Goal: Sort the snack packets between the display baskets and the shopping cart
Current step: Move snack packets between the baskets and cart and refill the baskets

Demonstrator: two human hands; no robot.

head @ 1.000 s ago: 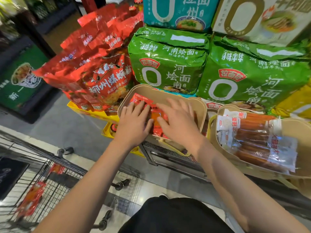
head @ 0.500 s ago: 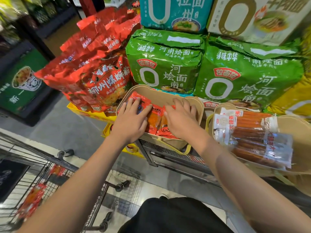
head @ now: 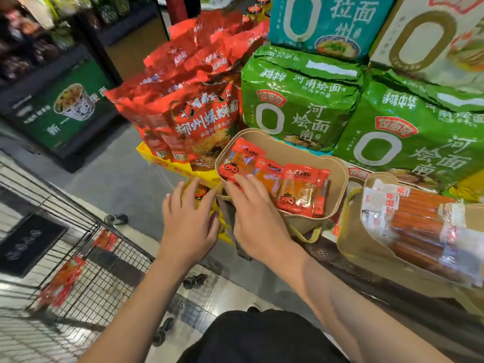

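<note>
A tan display basket (head: 337,176) holds several red and orange snack packets (head: 296,189) lying side by side. My right hand (head: 254,218) lies over the basket's near left rim, fingers straight, fingertips touching the leftmost packet. My left hand (head: 190,221) hovers just left of the basket, fingers spread and holding nothing. A second tan basket (head: 351,239) to the right holds packs of sausage sticks (head: 419,226). The wire shopping cart (head: 86,271) at lower left has two red packets (head: 62,281) inside.
Behind the baskets stand big green noodle bags (head: 298,100), red noodle bags (head: 199,119) on a yellow tray (head: 167,163), and teal and white boxes above. A dark shelf unit (head: 60,111) stands across the grey aisle floor. The baskets rest on a metal rack (head: 340,260).
Both hands have drawn back out of the basket towards me; the left hand is now outside its left rim. The packets they covered lie uncovered in a row.
</note>
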